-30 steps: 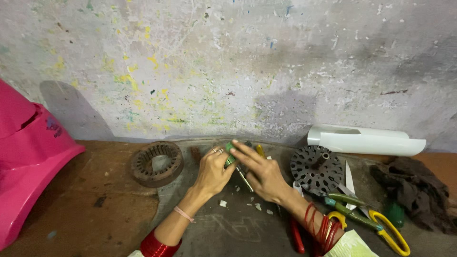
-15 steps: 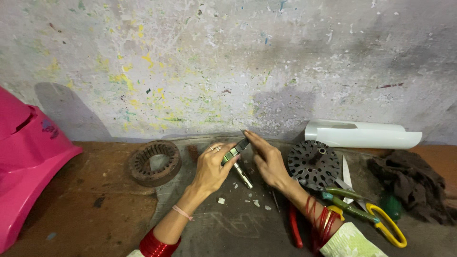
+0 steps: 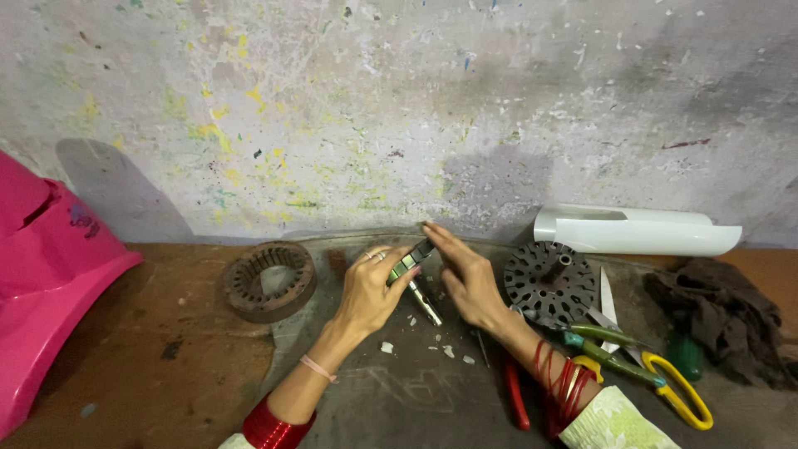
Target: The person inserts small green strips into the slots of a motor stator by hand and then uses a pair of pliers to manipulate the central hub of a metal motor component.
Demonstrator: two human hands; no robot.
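Piece: a small green-and-silver block (image 3: 411, 260), short and flat-sided, tilted up toward the right; it sat at the middle of the frame, just below the foot of the paint-flecked wall (image 3: 399, 108)
Left hand (image 3: 371, 293): fingers curled closed around the block, thumb along its near side; a ring showed on one finger
Right hand (image 3: 467, 278): flat and outstretched, fingertips touching the block's upper end; not closed on anything
Beneath the grip: a thin metal rod (image 3: 425, 301) lay on the grey mat (image 3: 399, 391), just under the block; white chips (image 3: 416, 341) lay scattered near it
Left side: a rusty toothed ring (image 3: 270, 281) lay apart from the left hand; a pink plastic cover (image 3: 50, 274) filled the frame's left edge
Right side: a dark slotted disc (image 3: 550, 281) lay just beside the right wrist; yellow-handled scissors (image 3: 657, 378), a white curved tube (image 3: 636, 230) and a dark rag (image 3: 723, 316) crowded further right
Open room: bare mat lay toward the lower middle of the frame, between the forearms
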